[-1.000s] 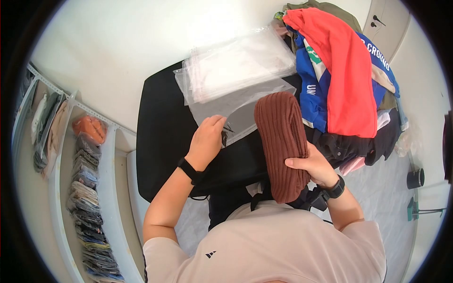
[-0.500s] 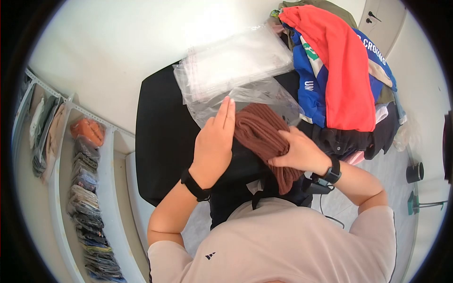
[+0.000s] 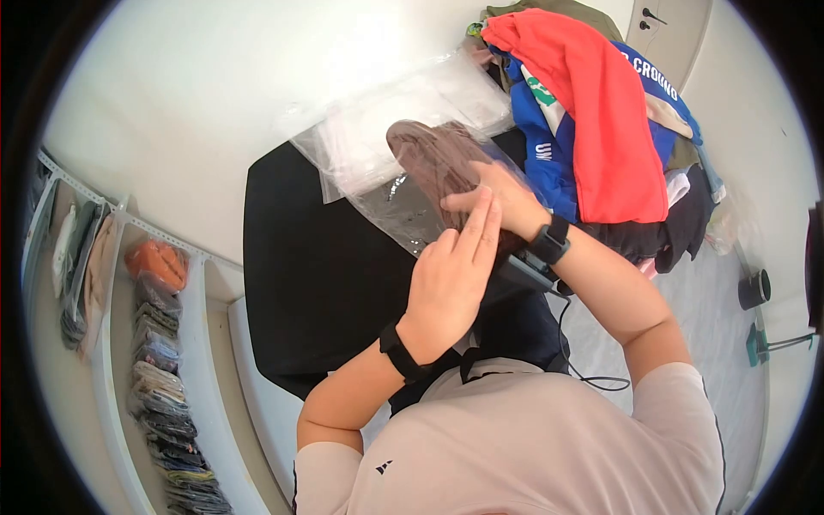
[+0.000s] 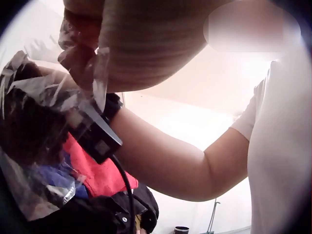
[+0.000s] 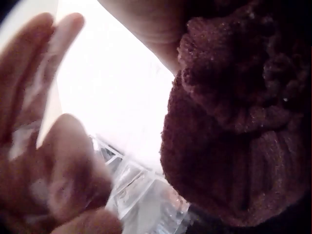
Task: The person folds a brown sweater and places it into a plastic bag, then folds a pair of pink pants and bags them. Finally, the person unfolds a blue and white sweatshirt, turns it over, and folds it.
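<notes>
A folded brown ribbed knit garment (image 3: 429, 159) shows through a clear plastic bag (image 3: 396, 215) and lies mostly within it. My right hand (image 3: 506, 206) grips the garment's near end at the bag's mouth, thumb on top. Close beside it is my left hand (image 3: 446, 287), its first two fingers straight and pointing at the right hand. In the right wrist view the garment's folded end (image 5: 234, 165) fills the right side, with the left hand's raised fingers opposite. The left wrist view shows film (image 4: 44, 97) wrinkled over the dark knit.
A stack of clear bags (image 3: 343, 154) lies at the back of the black table (image 3: 300, 257). Clothes, with a red garment (image 3: 584, 112) on top, are heaped at the right. Shelves with bagged clothes (image 3: 159, 386) stand at the left. A cable (image 3: 562, 330) hangs by the right wrist.
The right hand has pushed the brown knit garment forward and left into the clear bag. My left hand has moved right and nearer the body, beside the right hand.
</notes>
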`<state>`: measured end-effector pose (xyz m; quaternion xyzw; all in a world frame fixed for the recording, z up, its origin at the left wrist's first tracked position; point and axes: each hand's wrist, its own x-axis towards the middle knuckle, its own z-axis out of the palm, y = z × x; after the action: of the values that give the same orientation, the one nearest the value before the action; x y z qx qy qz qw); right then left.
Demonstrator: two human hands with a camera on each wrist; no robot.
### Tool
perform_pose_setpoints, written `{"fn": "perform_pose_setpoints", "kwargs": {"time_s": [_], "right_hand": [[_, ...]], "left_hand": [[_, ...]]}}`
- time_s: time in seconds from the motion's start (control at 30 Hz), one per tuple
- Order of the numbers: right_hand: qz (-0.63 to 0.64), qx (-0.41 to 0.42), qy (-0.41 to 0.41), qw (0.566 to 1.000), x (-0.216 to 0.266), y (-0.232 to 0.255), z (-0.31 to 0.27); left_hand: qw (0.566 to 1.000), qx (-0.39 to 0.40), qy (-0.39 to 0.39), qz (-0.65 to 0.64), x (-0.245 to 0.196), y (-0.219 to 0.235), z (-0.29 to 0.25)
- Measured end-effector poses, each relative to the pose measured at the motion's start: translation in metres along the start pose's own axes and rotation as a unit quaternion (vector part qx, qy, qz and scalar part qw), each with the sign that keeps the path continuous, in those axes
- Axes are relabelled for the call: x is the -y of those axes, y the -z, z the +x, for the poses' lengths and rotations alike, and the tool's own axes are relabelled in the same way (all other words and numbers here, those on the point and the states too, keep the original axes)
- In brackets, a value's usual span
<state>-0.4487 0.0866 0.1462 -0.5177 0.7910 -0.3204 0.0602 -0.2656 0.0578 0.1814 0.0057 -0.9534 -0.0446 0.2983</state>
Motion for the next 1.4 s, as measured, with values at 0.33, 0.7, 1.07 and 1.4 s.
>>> {"fn": "perform_pose_setpoints", "kwargs": {"time_s": [0.33,0.7,1.07,1.4], "right_hand": [[-0.077,-0.09,-0.208,0.971,0.016,0.016,0.021],[0.165,-0.126,-0.094,0.974,-0.06,-0.021,0.007],[0.474,0.051,-0.33,0.814,-0.019,0.017,0.0],[0.81,0.017,-0.27,0.52,-0.035,-0.041,0.0]], "left_hand": [[0.997,-0.023,-0.042,-0.059,-0.038,-0.012,-0.011],[0.997,0.013,-0.026,-0.068,-0.02,-0.033,-0.034],[0.967,0.045,0.216,-0.131,0.002,-0.012,-0.095],[0.92,0.094,0.116,-0.362,0.007,-0.02,-0.104]]}}
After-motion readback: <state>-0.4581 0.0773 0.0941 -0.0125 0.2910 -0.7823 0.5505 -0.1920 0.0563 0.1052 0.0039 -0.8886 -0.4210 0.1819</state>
